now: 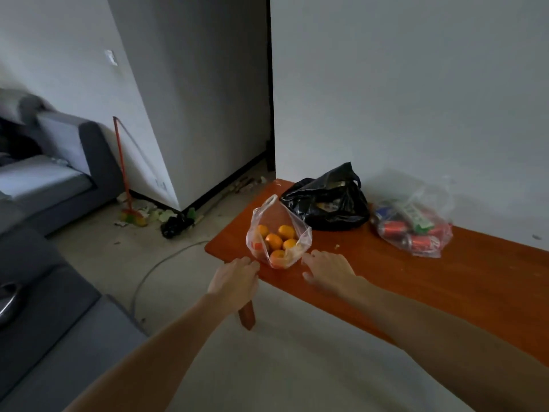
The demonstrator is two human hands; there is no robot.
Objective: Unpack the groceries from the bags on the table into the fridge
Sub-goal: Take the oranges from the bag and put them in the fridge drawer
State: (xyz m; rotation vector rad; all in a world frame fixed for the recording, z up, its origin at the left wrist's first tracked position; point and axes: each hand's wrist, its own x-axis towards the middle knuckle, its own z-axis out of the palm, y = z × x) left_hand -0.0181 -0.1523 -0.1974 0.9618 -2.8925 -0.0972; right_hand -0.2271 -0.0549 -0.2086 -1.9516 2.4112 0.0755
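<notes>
Oranges in a clear thin plastic bag [277, 233] sit at frame centre, on the near left corner of the reddish wooden table [416, 278]. Left hand [236, 279] and right hand [326, 270] flank it just below, both loosely open, gripping nothing, about equally near.

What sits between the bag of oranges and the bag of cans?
Head view: the black bag, set slightly toward the wall, between the bag of oranges and the bag of cans.

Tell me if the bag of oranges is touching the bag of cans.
Apart. The head view shows bare orange table between the bag of oranges and the bag of cans.
</notes>
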